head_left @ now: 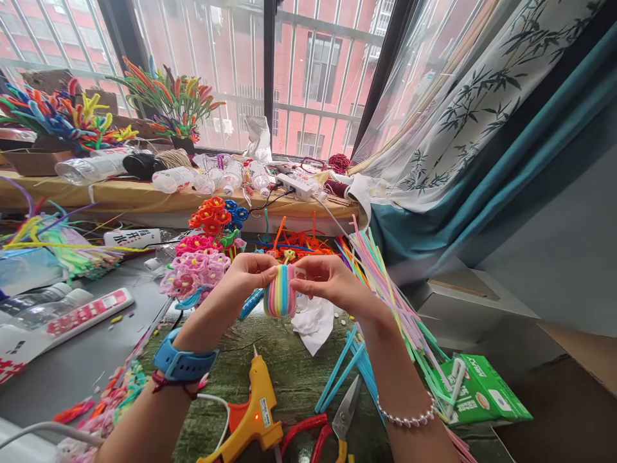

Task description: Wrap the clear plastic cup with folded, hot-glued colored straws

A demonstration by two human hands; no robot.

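Forearms, nearest the viewer, rise from the lower edge: the left forearm (149, 411) bears a blue watch (186, 357) and a dark red cord, the right forearm (409, 386) a bracelet of pale beads (409, 420). Left hand (254, 271) and right hand (328, 280) meet at centre, raised over the table (299, 370), their fingers closed on opposite sides of a striped bundle (280, 292) in pink, yellow, blue and white. A small yellow tip (288, 256) projects above it, between the hands. Below, on the mottled green surface, rests a yellow glue gun (263, 393), its nozzle pointing away from the viewer and a red light showing on its body. To its right are scissors (347, 408), blade pointing away, and light blue strips (354, 360), partly hidden by the right forearm. Crumpled white tissue (313, 325) lies beyond. Pink flowers (196, 273) stand behind the left forearm, orange flowers (211, 215) above them. Pastel strips (385, 276) pass behind the right forearm towards a green packet (489, 389). Plastic bottles (174, 180) lie along the window ledge (120, 199).
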